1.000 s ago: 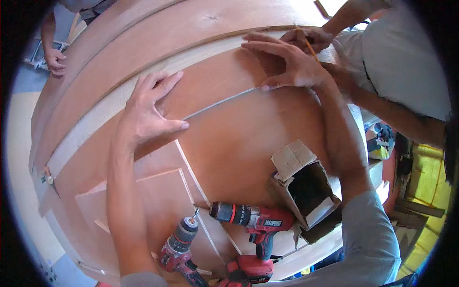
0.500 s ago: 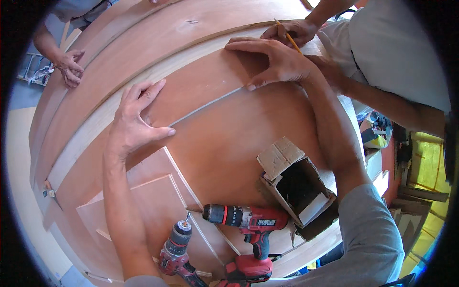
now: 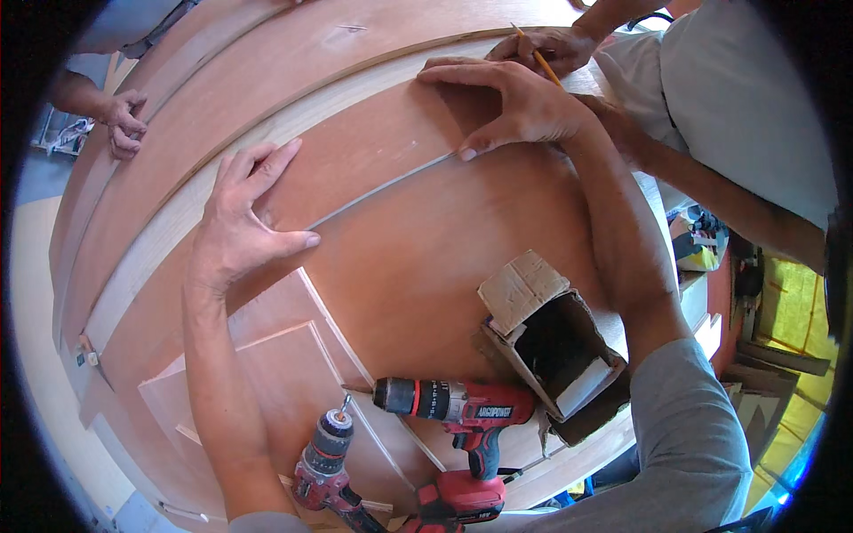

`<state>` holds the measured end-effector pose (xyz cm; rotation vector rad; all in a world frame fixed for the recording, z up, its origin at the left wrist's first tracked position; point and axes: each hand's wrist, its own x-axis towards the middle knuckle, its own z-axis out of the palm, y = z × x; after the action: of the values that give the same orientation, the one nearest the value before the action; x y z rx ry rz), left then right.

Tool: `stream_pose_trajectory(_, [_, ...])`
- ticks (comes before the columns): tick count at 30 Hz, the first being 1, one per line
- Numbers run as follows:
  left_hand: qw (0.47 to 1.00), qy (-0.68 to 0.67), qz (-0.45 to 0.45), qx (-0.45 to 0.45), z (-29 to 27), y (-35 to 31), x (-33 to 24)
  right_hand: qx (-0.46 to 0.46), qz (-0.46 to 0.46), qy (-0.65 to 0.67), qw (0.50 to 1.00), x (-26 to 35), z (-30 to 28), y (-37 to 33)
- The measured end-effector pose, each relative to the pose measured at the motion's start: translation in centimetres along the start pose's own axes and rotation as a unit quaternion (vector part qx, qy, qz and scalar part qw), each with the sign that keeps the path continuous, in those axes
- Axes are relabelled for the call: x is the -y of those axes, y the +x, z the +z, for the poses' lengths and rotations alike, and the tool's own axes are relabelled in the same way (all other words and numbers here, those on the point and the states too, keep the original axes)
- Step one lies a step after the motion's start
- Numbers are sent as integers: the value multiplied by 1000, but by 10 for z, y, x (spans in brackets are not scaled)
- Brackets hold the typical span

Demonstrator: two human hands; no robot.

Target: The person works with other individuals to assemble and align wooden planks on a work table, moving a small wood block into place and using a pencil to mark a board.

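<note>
A brown plywood strip (image 3: 369,160) lies along a pale wooden board (image 3: 293,111), on a broad brown sheet (image 3: 426,258). My left hand (image 3: 238,218) spans the strip's width at the left, thumb at its near edge and fingertips toward the pale board. Farther right, my right hand (image 3: 529,102) grips the strip the same way, thumb on the near edge. Just beyond it, a co-worker's hand (image 3: 569,51) holds a yellow pencil (image 3: 546,67) near the strip's right end. At the far left another person's hand (image 3: 126,123) rests by a panel edge.
Two red and black cordless drills lie near me: one drill (image 3: 480,404) on its side, the other drill (image 3: 324,453) with its bit pointing away. An open cardboard box (image 3: 524,293) stands by my right forearm. Flat wooden panels (image 3: 275,355) lie under my left forearm.
The view has shifted slightly. Both my hands keep their hold on the strip. The far-left person's fingers have curled in more.
</note>
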<state>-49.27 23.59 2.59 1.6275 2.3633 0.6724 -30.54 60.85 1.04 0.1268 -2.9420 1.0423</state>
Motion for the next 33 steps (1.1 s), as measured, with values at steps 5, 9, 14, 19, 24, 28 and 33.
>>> stream_pose_trajectory(5, [999, -5, -32, 3, 2, -2, -3, 2, 0, -10, 1000, -4, 0, -1])
stream_pose_trajectory(9, [1000, -9, -8, -6, 2, -1, -1, 2, 6, 33, 999, -6, 1, 1])
stream_pose_trajectory(14, [1000, -11, -11, 6, 2, -2, 1, -68, 59, 109, 990, -2, 23, 11])
stream_pose_trajectory(19, [1000, -22, -15, 12, 1, -1, 0, -66, 27, -43, 997, -4, 27, 14])
stream_pose_trajectory(24, [999, -30, -19, 12, 1, -2, -1, -72, 22, -48, 996, -3, 25, 17])
stream_pose_trajectory(28, [999, -36, -33, 19, 2, -4, 1, -75, 43, -43, 995, 0, 26, 16])
stream_pose_trajectory(33, [1000, -13, -15, 16, 3, -4, 4, -76, 22, -25, 997, -3, 25, 16])
